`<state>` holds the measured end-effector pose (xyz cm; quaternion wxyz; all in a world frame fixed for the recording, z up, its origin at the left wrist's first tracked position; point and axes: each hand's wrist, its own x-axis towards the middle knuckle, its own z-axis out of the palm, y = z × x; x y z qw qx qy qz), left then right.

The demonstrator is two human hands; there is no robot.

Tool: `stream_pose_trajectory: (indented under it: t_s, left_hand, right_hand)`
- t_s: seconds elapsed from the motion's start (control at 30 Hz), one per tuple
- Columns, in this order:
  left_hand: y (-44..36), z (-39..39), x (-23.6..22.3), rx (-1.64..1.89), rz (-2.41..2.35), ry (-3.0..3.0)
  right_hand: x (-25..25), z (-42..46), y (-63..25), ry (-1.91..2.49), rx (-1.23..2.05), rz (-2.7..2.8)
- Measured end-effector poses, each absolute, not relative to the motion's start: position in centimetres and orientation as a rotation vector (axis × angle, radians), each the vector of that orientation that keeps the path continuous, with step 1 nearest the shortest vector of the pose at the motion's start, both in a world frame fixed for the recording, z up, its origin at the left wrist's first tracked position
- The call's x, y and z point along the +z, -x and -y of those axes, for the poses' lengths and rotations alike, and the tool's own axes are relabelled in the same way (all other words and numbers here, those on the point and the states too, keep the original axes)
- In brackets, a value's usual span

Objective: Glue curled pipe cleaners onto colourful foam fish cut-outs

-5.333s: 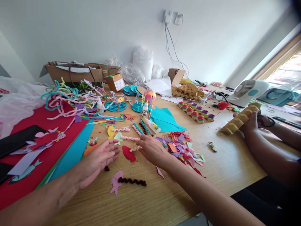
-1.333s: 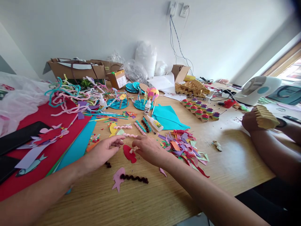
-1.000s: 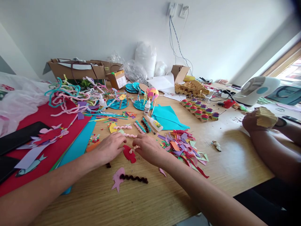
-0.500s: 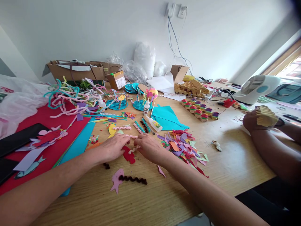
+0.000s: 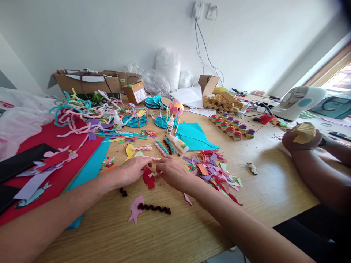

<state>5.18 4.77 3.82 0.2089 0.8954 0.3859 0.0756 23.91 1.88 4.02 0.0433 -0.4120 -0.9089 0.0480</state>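
Since the red fish (image 5: pixel 148 180) already has a pale coil (image 5: pixel 153 174) lying across it, that pairing looks nearly made, though whether the two are stuck fast cannot be told. Three other pairings seem laid out: the pink fish (image 5: pixel 136 210) with a brown coil (image 5: pixel 155 208), the yellow fish (image 5: pixel 129 150) with a pink coil (image 5: pixel 141 148), and the green fish (image 5: pixel 139 153), partly hidden, with a rosy coil (image 5: pixel 155 159) just beyond the fingers. The pink-and-teal coil (image 5: pixel 160 148) and the brown-and-teal coil (image 5: pixel 169 145) have no fish against them, so these appear left to be matched. Farther back, the blue discs (image 5: pixel 136 122) carry upright coils and look more complete.

On the bench (image 5: pixel 192 233), the red fish lies between the hands, slightly nearer the body than their fingertips. The left hand (image 5: pixel 134 168) is palm down, its bent fingers close together at the fish's upper edge, seemingly touching it. The right hand (image 5: pixel 174 171) is narrowed, its fingertips by the pale coil's far end; they cover that end, so a grip cannot be confirmed. The glue bottle (image 5: pixel 181 144) lies beyond this hand, and scraps (image 5: pixel 214 168) spread to its right.
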Motion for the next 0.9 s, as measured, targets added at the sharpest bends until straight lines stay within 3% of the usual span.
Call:
stream_pose_trajectory:
  t_s: [0.9]
  left_hand:
    - [-5.4,-5.2,4.5,0.125,-1.165,-2.51]
  right_hand:
    - [4.3,-1.2,-23.4,1.305,0.165,2.83]
